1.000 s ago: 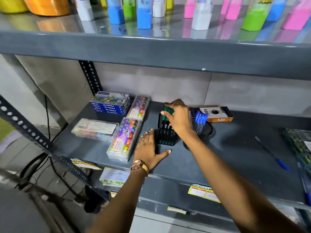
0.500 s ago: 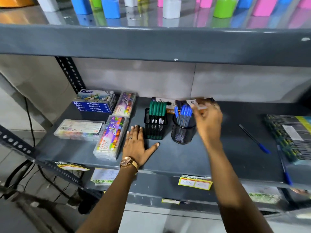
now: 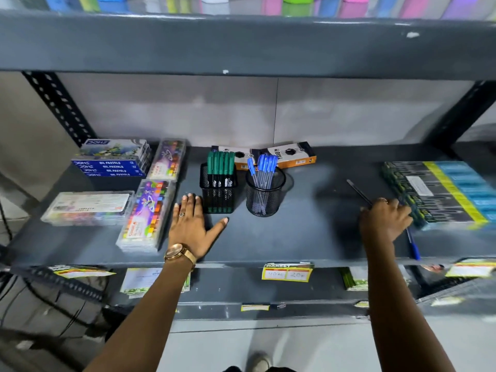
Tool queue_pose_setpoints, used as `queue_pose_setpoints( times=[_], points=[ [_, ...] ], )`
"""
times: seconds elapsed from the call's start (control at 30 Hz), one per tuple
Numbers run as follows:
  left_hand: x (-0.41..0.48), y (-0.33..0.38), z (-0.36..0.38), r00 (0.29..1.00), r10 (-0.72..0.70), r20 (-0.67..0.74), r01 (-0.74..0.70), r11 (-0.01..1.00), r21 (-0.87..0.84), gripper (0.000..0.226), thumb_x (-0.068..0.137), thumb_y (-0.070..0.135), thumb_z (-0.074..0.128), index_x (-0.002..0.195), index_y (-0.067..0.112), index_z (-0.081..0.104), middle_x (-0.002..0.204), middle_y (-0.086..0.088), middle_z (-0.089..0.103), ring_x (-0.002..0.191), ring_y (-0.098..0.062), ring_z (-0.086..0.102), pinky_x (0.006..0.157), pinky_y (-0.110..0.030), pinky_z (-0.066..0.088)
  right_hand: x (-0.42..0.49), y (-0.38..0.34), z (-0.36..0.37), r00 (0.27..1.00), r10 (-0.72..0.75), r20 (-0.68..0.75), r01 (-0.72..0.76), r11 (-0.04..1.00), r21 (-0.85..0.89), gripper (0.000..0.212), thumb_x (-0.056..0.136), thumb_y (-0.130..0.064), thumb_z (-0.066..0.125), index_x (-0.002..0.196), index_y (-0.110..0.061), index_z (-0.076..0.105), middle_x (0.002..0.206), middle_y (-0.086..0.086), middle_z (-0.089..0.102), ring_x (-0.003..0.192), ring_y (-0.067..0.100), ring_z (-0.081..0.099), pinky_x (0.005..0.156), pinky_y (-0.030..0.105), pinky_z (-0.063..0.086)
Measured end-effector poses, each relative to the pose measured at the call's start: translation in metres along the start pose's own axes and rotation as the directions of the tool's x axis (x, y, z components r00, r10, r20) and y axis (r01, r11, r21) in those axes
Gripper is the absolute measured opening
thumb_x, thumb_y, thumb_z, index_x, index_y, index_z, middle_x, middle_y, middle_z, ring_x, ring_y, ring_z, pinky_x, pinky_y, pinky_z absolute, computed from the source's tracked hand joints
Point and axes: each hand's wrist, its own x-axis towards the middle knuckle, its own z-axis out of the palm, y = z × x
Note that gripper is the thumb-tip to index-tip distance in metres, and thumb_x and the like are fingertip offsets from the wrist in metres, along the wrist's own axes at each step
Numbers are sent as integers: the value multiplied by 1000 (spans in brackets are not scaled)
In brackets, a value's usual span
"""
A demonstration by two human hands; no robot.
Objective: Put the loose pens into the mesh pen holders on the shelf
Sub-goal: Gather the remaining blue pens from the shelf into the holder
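Note:
A square mesh holder (image 3: 218, 193) stands on the grey shelf (image 3: 308, 237), filled with green pens. Right of it, a round mesh holder (image 3: 264, 196) carries several blue-capped pens. My left hand (image 3: 192, 226) lies flat and open on the shelf, its fingertips beside the square holder. My right hand (image 3: 383, 221) is far to the right, fingers curled down over a loose dark pen (image 3: 359, 192) whose lower end is hidden under the hand; whether it grips the pen is hidden. A second loose blue pen (image 3: 412, 244) lies by the shelf's front edge.
Crayon and oil pastel boxes (image 3: 112, 159) fill the shelf's left side. An orange and black box (image 3: 292, 154) lies behind the holders. A stack of pen packs (image 3: 442, 191) sits right of my right hand. The upper shelf (image 3: 241, 44) hangs low overhead.
My right hand left the round holder and swept right onto the loose pen. My left hand stayed flat on the shelf. The camera view shifted right and lower.

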Motion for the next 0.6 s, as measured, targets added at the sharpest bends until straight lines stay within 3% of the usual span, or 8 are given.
queue_pose_setpoints(
  times=[0.2, 0.4, 0.5, 0.6],
  points=[
    [0, 0, -1, 1000, 9, -12, -9, 1000, -12, 108, 72, 80, 17, 148, 3, 18, 158, -15, 14, 147, -24, 6, 119, -37, -4, -9, -2, -2, 999, -2, 40, -1, 996, 87, 28, 88, -18, 60, 112, -4, 64, 123, 26, 59, 121, 44, 41, 100, 46, 33],
    [1, -1, -1, 1000, 20, -22, -20, 1000, -6, 108, 72, 80, 18, 147, 3, 20, 157, -16, 17, 147, -25, 9, 118, -37, -3, -49, -13, -5, 943, -302, 139, 273, 942, 194, 21, 84, 3, 54, 100, -1, 68, 106, 29, 66, 102, 47, 58, 82, 46, 51],
    [0, -1, 0, 999, 21, -25, -21, 1000, -12, 109, 71, 81, 17, 147, 3, 21, 157, -16, 18, 147, -25, 10, 118, -37, -3, -60, -20, -12, 925, -325, 196, 274, 929, 246, 25, 85, 3, 51, 103, -4, 66, 110, 29, 64, 104, 48, 58, 85, 44, 49],
    [-1, -1, -1, 999, 19, -32, -19, 999, -25, 110, 69, 82, 17, 147, 3, 21, 157, -15, 19, 147, -24, 9, 119, -38, -2, -54, -31, -34, 902, -397, 173, 287, 847, 448, 23, 82, -6, 66, 106, -7, 64, 103, 23, 71, 101, 37, 65, 86, 34, 50]
  ],
)
